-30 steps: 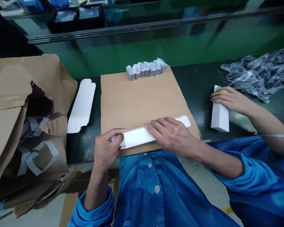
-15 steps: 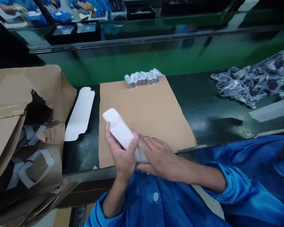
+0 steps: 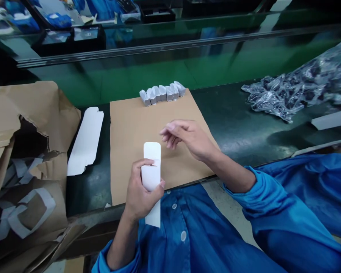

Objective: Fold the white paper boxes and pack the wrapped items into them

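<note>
A narrow white carton [image 3: 151, 177] stands upright in my left hand [image 3: 142, 193], with fingers and thumb wrapped round it. Its top flap sticks up towards the far side. My right hand [image 3: 187, 138] is off the carton, in the air above the brown cardboard sheet [image 3: 130, 129]. Its fingers are loosely bent and apart, and nothing shows in them. Along the sheet's far edge runs a row of several small white wrapped packets [image 3: 161, 93]. Flattened white cartons [image 3: 86, 140] lie left of the sheet.
At the left a torn brown cardboard box [image 3: 55, 110] holds white paper strips [image 3: 31, 212]. Clear plastic bags with dark contents [image 3: 281, 94] lie on the green bench [image 3: 230, 106] at the right. Near them is another white carton [image 3: 332, 119]. A blue sleeve [image 3: 307, 167] is close by on the right.
My right hand has let go of the carton and moved up and away over the cardboard sheet. My left hand has turned the carton from slanted to upright.
</note>
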`<state>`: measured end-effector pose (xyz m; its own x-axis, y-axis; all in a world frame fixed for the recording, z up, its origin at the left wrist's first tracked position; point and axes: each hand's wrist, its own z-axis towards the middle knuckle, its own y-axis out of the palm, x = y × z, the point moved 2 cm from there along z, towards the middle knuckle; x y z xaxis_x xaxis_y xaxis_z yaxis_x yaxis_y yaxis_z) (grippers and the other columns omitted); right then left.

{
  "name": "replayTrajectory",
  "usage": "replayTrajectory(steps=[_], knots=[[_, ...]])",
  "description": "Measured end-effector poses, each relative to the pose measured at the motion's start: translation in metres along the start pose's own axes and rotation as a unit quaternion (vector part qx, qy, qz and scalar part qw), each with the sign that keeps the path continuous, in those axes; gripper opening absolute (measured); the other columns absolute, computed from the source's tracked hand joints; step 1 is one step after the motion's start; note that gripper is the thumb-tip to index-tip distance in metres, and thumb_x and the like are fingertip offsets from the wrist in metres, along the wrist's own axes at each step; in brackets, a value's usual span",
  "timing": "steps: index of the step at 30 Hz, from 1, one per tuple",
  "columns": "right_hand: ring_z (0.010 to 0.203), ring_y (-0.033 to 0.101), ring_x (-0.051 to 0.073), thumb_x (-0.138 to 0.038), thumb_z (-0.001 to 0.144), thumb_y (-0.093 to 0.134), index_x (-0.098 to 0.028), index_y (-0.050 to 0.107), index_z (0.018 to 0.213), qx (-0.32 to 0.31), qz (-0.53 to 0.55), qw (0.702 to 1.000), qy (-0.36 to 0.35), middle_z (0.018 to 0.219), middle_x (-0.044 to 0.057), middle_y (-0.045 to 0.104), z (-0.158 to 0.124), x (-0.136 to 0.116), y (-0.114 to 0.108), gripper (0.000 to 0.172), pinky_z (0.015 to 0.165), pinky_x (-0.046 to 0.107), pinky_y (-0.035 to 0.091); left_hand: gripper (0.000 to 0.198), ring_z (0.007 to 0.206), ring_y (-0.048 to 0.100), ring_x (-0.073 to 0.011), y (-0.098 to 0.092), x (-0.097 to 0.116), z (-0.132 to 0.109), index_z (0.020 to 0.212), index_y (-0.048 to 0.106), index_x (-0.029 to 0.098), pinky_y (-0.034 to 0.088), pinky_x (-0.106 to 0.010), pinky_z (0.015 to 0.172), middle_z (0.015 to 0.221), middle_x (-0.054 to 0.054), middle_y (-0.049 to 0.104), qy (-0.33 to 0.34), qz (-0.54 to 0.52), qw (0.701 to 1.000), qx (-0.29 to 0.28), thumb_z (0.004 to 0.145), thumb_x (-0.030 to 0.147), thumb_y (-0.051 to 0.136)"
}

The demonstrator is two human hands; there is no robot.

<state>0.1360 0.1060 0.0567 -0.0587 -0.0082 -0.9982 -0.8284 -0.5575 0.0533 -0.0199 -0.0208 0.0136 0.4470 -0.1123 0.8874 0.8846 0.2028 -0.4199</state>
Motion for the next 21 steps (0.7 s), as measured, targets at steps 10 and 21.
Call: replayTrajectory(steps=[10, 21], knots=[[0.074, 0.062, 0.011, -0.034, 0.08, 0.076, -0.015, 0.072, 0.086, -0.091, -0.043, 0.995, 0.027, 0.082, 0.002, 0.07, -0.013, 0.002, 0.028, 0.02, 0.064, 0.023, 0.047, 0.064, 0.098, 0.064, -0.0201, 0.014, -0.001, -0.006, 0.128, 0.038, 0.022, 0.057, -0.03, 0.073, 0.116, -0.008, 0.051, 0.08, 0.076, 0.988, 0.104, 0.074, 0.027, 0.072], [0.107, 0.067, 0.016, -0.023, 0.09, 0.066, -0.015, 0.073, 0.103, -0.076, -0.168, 0.967, -0.178, 0.11, 0.009, 0.074, -0.035, 0.003, 0.038, 0.017, 0.096, 0.034, 0.054, 0.098, 0.123, 0.058, -0.0332, 0.004, 0.002, -0.013, 0.157, 0.01, 0.024, 0.056, -0.043, 0.089, 0.151, -0.021, 0.038, 0.035, 0.146, 0.987, 0.05, 0.081, 0.039, 0.07]])
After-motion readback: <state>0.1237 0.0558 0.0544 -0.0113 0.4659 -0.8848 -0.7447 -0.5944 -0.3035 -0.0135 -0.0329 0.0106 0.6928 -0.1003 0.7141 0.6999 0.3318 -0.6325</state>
